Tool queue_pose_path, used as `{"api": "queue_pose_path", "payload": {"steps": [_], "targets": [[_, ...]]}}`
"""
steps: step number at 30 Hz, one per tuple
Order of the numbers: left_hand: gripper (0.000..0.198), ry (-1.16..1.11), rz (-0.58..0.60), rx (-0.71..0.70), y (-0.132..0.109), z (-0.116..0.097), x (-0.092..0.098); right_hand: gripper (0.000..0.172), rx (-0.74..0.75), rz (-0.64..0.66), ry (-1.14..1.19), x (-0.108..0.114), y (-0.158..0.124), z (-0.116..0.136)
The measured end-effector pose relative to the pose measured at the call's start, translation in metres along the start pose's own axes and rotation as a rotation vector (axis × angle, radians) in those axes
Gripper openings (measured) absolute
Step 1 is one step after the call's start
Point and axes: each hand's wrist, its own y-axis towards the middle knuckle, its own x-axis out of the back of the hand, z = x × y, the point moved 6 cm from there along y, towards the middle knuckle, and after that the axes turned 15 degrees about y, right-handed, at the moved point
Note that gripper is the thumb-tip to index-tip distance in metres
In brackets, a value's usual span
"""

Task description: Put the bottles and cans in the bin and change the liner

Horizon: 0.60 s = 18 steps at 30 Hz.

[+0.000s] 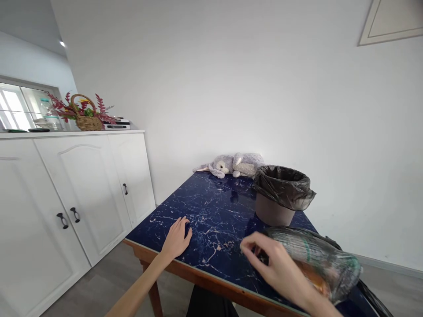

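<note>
My left hand (pixel 177 237) lies palm down on the blue marbled table (pixel 211 211) near its front edge, fingers stretched out and holding nothing. Over the right front part of the tabletop is my right hand (pixel 276 259), slightly blurred, its thumb and forefinger tips together in a pinch. Whether anything small is between them I cannot make out. Just beyond and beside it lies a clear plastic package (pixel 317 255) with green marks and orange contents, partly hidden by my right hand and wrist. Black plastic shows around the package.
A grey-brown bin (pixel 274 211) lined with a black bag (pixel 284 189) stands at the table's right side. Against the wall lies a grey plush rabbit (pixel 231 165). White cabinets (pixel 92 189) on the left carry a flower basket (pixel 88 122) and a bottle (pixel 52 116).
</note>
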Motion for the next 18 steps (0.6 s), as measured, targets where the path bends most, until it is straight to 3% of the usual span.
{"api": "queue_pose_path", "payload": {"steps": [2, 3, 5, 8, 11, 18], "targets": [[0.044, 0.005, 0.006, 0.0, 0.0, 0.0, 0.0, 0.039, -0.252, 0.026, 0.234, -0.031, -0.016, -0.036], [0.044, 0.008, 0.007, 0.0, 0.0, -0.001, 0.001, 0.042, -0.305, 0.019, 0.319, -0.042, -0.022, -0.052], [0.042, 0.015, 0.006, -0.001, 0.0, -0.001, 0.002, 0.049, -0.354, -0.009, 0.449, -0.057, -0.027, -0.083], [0.041, 0.022, 0.001, -0.003, -0.001, -0.002, 0.004, 0.055, -0.365, -0.115, 0.529, -0.062, -0.029, -0.116], [0.041, 0.024, 0.001, -0.008, -0.001, -0.002, 0.004, 0.055, -0.353, -0.187, 0.551, -0.059, -0.032, -0.126], [0.043, 0.022, 0.011, -0.006, 0.001, -0.002, 0.004, 0.053, -0.334, -0.169, 0.486, -0.059, -0.037, -0.123]]}}
